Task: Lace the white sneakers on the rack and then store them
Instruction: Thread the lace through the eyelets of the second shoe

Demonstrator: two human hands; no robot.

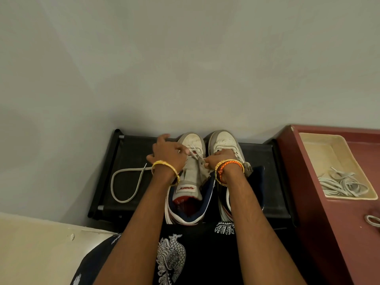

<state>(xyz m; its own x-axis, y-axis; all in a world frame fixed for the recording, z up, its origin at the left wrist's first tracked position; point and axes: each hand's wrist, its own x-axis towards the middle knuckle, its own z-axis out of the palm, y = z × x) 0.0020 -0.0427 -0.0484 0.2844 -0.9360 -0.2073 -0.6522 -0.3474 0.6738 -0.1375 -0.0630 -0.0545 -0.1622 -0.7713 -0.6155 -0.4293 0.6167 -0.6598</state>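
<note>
Two white high-top sneakers stand side by side on a black rack (127, 149), toes toward the wall. Over the left sneaker (192, 182) my left hand (167, 154) pinches a white lace (194, 153) near the lower eyelets. My right hand (216, 159) pinches the same lace at the tongue's right edge and partly covers the right sneaker (223, 140). The lace's long free end loops across the rack (123, 182) to the left.
A maroon cabinet (333, 233) stands to the right, carrying a cream tray (322, 151) with a tangle of spare white laces (343, 185). Another lace piece (373, 221) lies at the right edge. Grey wall behind; cream floor at lower left.
</note>
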